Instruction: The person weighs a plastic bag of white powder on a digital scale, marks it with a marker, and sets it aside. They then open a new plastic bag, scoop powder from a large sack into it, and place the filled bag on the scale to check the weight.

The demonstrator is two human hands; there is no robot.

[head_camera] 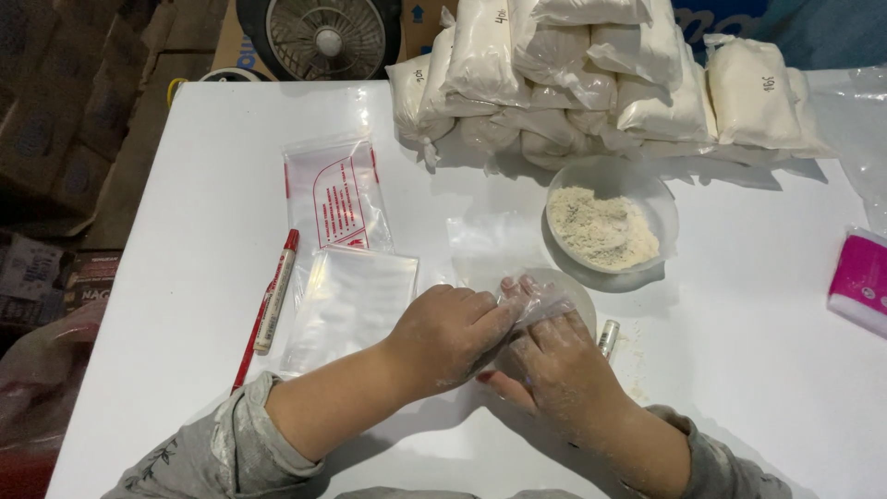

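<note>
Near the bottom middle of the frame, we see our two hands close together on the white bench (185, 185). Our left hand (445, 334) and our right hand (554, 365) both hold a small clear bag (545, 300). The fingers (494, 314) of our left hand are pressed together and pinch one side of the small clear bag. The fingers (522, 288) of our right hand pinch the other side, with the tips poking up under the plastic. Both hands have white powder on them.

Just under the small clear bag sits a round white dish (577, 296), mostly hidden. Right beside our right hand lies a small tube (608, 337).

Just above the hands, a little to the right, is a clear bowl (661, 208) with pale crumbly powder (602, 226) in it. Another flat clear bag (490, 245) lies to the left of the bowl.

At the top of the frame is a pile of filled white bags (591, 74), stacked on each other.

Left of our hands lies a stack of empty clear bags (349, 300). Above it is a zip bag with red print (334, 194). A red and white marker (275, 291) lies near the left side of the stack.

At the right edge we see a pink packet (859, 282). At the top left, off the bench, is a fan (319, 37).
</note>
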